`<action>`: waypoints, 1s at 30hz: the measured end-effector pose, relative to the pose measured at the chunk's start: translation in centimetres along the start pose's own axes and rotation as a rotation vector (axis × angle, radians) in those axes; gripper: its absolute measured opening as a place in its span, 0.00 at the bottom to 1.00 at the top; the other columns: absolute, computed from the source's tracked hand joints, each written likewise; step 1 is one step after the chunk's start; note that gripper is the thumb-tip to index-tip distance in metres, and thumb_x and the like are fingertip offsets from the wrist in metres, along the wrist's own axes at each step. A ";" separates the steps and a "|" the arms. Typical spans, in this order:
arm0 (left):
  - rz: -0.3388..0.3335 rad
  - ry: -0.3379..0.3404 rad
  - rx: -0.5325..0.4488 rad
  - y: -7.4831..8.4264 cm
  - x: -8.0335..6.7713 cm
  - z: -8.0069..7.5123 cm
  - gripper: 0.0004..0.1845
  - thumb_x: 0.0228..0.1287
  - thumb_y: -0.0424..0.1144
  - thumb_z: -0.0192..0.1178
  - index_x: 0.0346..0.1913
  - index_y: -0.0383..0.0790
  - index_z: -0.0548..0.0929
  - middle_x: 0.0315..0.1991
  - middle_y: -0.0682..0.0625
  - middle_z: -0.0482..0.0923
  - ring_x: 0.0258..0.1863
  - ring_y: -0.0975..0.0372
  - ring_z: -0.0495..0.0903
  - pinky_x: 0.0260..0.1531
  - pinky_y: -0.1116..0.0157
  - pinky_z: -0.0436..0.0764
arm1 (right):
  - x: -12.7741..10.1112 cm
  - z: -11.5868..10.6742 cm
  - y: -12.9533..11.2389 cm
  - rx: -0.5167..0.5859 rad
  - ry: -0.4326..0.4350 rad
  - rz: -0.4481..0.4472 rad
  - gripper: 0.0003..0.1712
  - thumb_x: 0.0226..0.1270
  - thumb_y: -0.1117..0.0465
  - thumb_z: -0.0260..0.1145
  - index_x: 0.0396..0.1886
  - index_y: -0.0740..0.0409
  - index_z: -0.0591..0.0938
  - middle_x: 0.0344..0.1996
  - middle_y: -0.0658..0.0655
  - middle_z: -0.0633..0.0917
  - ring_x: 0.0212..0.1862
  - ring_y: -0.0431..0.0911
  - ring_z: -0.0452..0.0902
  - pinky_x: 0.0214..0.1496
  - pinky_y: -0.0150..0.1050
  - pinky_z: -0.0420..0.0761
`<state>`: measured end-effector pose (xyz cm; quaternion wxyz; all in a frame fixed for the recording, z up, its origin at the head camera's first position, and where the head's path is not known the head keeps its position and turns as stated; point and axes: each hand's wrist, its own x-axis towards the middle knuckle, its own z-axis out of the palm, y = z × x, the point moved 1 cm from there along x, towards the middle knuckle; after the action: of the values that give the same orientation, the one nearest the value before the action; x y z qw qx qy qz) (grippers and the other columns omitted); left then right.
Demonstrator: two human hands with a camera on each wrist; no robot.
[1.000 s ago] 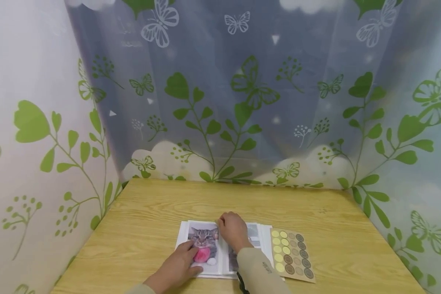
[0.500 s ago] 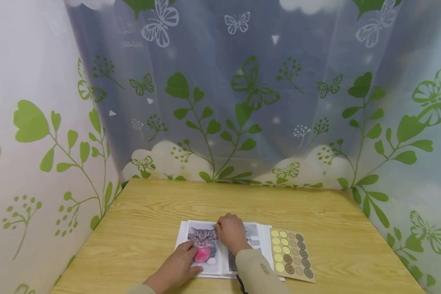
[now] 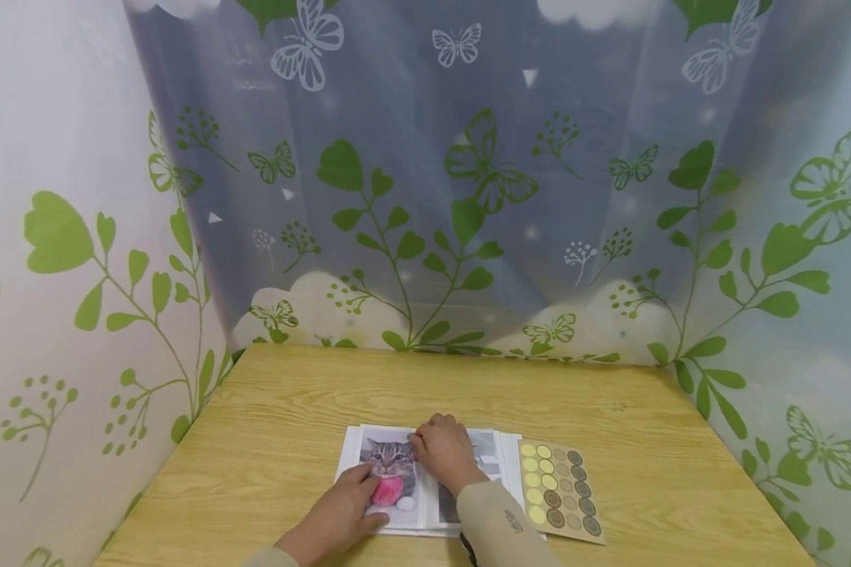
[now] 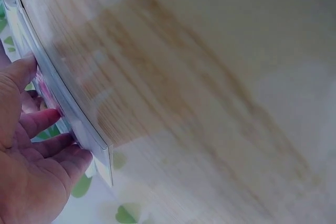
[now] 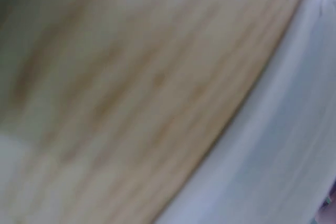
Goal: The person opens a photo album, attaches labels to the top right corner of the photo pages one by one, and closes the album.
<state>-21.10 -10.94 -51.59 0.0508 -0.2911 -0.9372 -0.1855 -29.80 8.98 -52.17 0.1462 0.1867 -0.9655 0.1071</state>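
Observation:
A photo album [image 3: 432, 516] lies open on the table. Its left page bears a picture of a cat [image 3: 388, 465] with a pink ball; a greyer picture [image 3: 448, 504] on the right page is mostly covered by my right arm. My left hand [image 3: 336, 516] rests on the left page, its fingers extended over the cat picture's lower left; the left wrist view has these fingertips on the album too. Bent fingers of my right hand [image 3: 448, 453] touch the cat picture's upper right edge. Whether they pinch anything is hidden.
Beside the album's right edge lies a brown sheet of round stickers [image 3: 563, 492], yellow, tan and dark. The wooden table [image 3: 291, 402] ends at a patterned curtain [image 3: 425, 236] behind and on both sides.
My right hand's fingertips have shifted slightly left and toward me along the cat picture's edge. My left hand stays on the page, and the album and sticker sheet keep their places.

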 end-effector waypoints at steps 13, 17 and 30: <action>-0.006 -0.010 -0.010 -0.1 0.0 0.0 0.32 0.60 0.46 0.70 0.56 0.21 0.77 0.61 0.27 0.70 0.61 0.39 0.70 0.60 0.45 0.72 | -0.6 -0.2 -0.7 -0.052 -0.089 -0.059 0.16 0.71 0.49 0.61 0.52 0.48 0.86 0.49 0.51 0.82 0.56 0.49 0.73 0.63 0.52 0.71; -0.004 -0.006 -0.013 0.0 0.0 -0.1 0.32 0.60 0.46 0.70 0.56 0.21 0.77 0.61 0.27 0.70 0.62 0.39 0.70 0.60 0.45 0.72 | -0.9 -0.5 -1.0 -0.087 -0.106 -0.090 0.18 0.70 0.48 0.62 0.54 0.49 0.85 0.51 0.51 0.82 0.59 0.50 0.73 0.68 0.54 0.67; -0.018 -0.014 -0.001 0.0 0.1 0.0 0.32 0.60 0.46 0.70 0.57 0.22 0.77 0.60 0.27 0.70 0.62 0.39 0.70 0.61 0.45 0.72 | -2.1 -0.6 -0.8 -0.117 -0.109 -0.132 0.26 0.70 0.44 0.61 0.62 0.49 0.80 0.57 0.50 0.81 0.61 0.50 0.72 0.70 0.60 0.63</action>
<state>-21.13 -10.88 -51.57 0.0423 -0.2841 -0.9400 -0.1843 -27.46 9.05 -52.21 0.1109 0.2469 -0.9622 0.0302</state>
